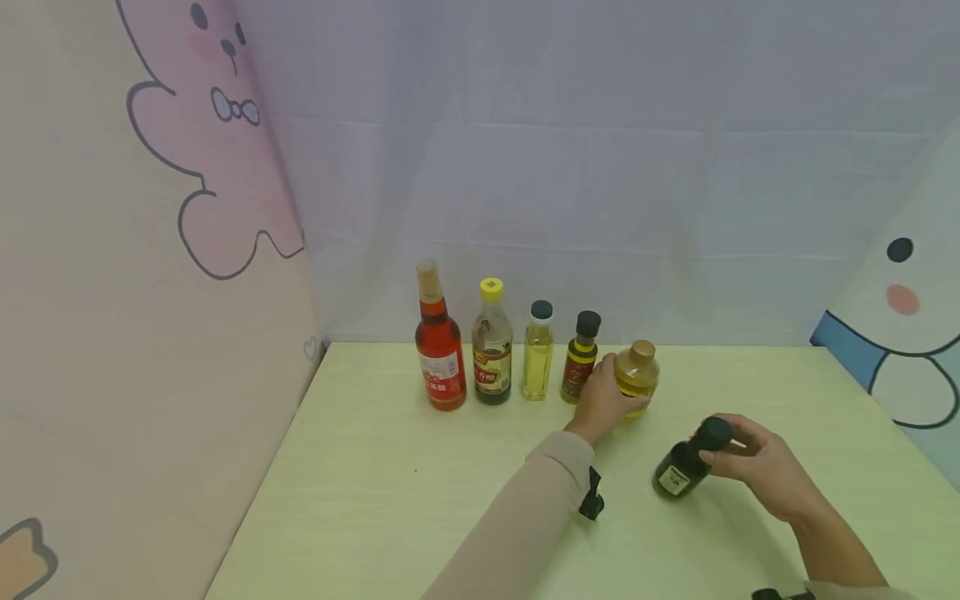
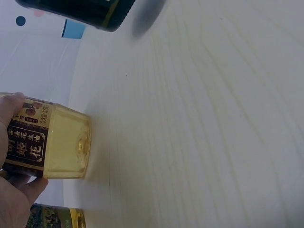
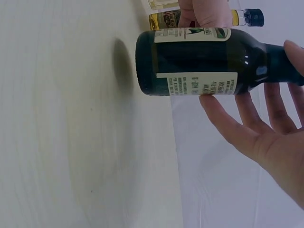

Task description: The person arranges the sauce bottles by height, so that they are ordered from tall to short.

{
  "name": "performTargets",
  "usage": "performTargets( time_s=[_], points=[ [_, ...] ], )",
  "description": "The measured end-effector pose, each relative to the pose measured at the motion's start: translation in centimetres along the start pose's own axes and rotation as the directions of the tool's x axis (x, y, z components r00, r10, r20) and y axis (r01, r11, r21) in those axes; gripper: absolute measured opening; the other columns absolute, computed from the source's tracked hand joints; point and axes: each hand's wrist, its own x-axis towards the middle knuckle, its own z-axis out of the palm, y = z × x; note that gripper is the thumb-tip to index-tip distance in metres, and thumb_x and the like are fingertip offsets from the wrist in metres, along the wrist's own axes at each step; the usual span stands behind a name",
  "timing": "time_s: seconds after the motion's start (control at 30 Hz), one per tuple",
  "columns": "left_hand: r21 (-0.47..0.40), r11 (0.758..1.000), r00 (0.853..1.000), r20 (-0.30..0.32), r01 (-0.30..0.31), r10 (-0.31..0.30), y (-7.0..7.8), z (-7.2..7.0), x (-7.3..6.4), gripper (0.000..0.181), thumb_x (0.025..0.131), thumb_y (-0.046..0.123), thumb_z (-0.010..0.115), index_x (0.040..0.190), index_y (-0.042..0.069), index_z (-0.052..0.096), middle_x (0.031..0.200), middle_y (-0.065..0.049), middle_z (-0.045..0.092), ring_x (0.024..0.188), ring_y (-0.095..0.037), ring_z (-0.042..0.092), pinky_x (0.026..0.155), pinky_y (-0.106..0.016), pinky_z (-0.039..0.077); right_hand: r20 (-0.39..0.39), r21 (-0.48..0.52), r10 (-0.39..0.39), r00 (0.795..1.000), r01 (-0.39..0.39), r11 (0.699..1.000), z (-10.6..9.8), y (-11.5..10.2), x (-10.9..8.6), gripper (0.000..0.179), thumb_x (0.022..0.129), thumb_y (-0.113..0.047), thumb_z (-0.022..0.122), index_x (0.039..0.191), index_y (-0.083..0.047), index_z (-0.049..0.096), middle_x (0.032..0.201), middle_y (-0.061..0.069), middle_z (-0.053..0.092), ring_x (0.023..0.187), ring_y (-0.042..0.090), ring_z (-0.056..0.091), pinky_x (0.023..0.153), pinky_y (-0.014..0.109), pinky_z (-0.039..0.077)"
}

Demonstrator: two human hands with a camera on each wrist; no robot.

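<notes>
My left hand [image 1: 602, 400] grips a squat clear bottle of yellow oil [image 1: 636, 372] with a tan cap. That oil bottle's dark label with light characters [image 2: 26, 142] shows between thumb and fingers in the left wrist view. Nearer the front, my right hand [image 1: 765, 467] holds a small dark bottle [image 1: 681, 468] by its neck, tilted in the head view. Pale printed labels [image 3: 199, 84] wrap the dark bottle, and in the right wrist view its shadow lies apart from its base, so it is off the table.
Left of the oil bottle, in a row, stand a dark-capped bottle with a red label [image 1: 579, 371], a slim pale-yellow oil bottle [image 1: 537, 362], a yellow-capped sauce bottle [image 1: 492, 358] and a tall red bottle [image 1: 441, 358]. A white cloth [image 1: 570, 167] hangs behind the pale table [image 1: 390, 500].
</notes>
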Motion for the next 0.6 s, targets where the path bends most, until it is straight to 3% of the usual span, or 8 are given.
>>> performTargets(
  time_s=[0.27, 0.6],
  points=[
    [0.016, 1.000, 1.000, -0.004, 0.010, -0.010, 0.2, -0.2, -0.1, 0.074, 0.075, 0.033, 0.086, 0.133, 0.013, 0.046, 0.120, 0.001, 0.058, 0.109, -0.010, 0.056, 0.092, -0.025, 0.046, -0.092, 0.059, -0.010, 0.996, 0.016, 0.998, -0.5, -0.1, 1.6, 0.040, 0.090, 0.011, 0.060, 0.120, -0.015, 0.062, 0.109, -0.007, 0.062, 0.096, 0.007, 0.064, 0.071, 0.030, 0.057],
    [0.034, 0.999, 1.000, -0.001, -0.001, 0.001, 0.1, 0.0, 0.1, 0.074, 0.074, 0.034, 0.086, 0.133, 0.013, 0.046, 0.120, 0.001, 0.058, 0.109, -0.010, 0.057, 0.091, -0.025, 0.047, -0.218, 0.112, 0.055, 0.974, -0.031, 0.993, -1.0, 0.1, 3.8, 0.040, 0.088, 0.008, 0.066, 0.113, -0.023, 0.063, 0.105, -0.012, 0.061, 0.092, 0.001, 0.063, 0.070, 0.027, 0.057]
  ],
)
